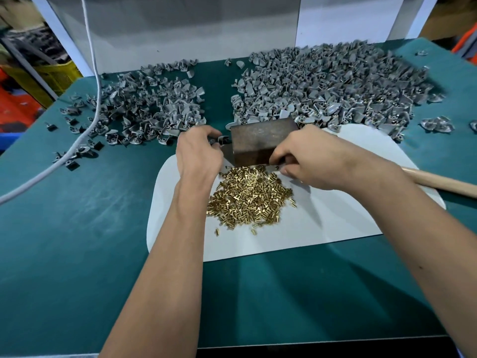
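A dark metal block (258,140) stands at the far edge of a white sheet (335,215). My left hand (198,151) pinches a small grey plastic part (222,139) against the block's left side. My right hand (307,161) sits at the block's lower right corner with its fingers curled; what they hold is hidden. A heap of small brass pins (247,200) lies on the sheet just in front of the block, between my wrists.
Two big heaps of grey plastic parts lie on the green table (77,241): one at the far left (144,109), a larger one at the far right (335,83). A white cable (93,99) crosses the left side. A wooden handle (444,180) lies at right.
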Action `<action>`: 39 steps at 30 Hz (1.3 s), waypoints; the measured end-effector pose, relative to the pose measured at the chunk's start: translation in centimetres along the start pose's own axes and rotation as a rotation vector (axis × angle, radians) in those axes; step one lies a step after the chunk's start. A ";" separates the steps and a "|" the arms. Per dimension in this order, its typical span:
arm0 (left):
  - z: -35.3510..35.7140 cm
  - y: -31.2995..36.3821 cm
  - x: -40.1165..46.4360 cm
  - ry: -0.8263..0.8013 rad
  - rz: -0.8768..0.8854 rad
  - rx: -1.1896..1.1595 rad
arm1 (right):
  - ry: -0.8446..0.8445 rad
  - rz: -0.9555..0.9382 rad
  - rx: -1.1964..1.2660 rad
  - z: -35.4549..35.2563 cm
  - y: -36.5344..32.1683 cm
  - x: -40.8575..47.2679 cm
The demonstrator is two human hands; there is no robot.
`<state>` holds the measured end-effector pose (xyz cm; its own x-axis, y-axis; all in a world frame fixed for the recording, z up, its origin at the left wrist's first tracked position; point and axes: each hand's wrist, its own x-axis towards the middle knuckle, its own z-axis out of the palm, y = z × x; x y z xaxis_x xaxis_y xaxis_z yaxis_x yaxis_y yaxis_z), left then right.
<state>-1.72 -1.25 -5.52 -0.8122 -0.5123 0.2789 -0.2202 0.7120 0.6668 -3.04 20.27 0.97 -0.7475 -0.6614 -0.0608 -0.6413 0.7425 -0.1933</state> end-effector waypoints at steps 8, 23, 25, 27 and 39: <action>-0.2 0.2 0.1 0.016 0.010 0.013 | 0.021 0.015 0.017 1.1 0.1 -0.6; -1.0 1.4 -0.5 -0.014 -0.007 -0.017 | 0.183 0.050 0.050 3.0 -1.6 -0.8; -1.1 1.6 -0.6 -0.014 -0.010 -0.020 | 0.197 0.052 0.071 3.2 -2.1 -0.7; -1.2 1.6 -0.7 0.010 -0.031 -0.041 | 0.195 0.063 0.109 3.4 -2.7 -0.7; -1.6 1.7 0.0 0.171 -0.161 -0.366 | 0.091 -0.026 0.267 3.0 -3.5 0.1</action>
<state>-1.20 -0.79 -3.27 -0.6750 -0.6970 0.2418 -0.1053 0.4154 0.9035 -0.37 17.26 -1.26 -0.7518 -0.6586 0.0331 -0.6009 0.6635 -0.4458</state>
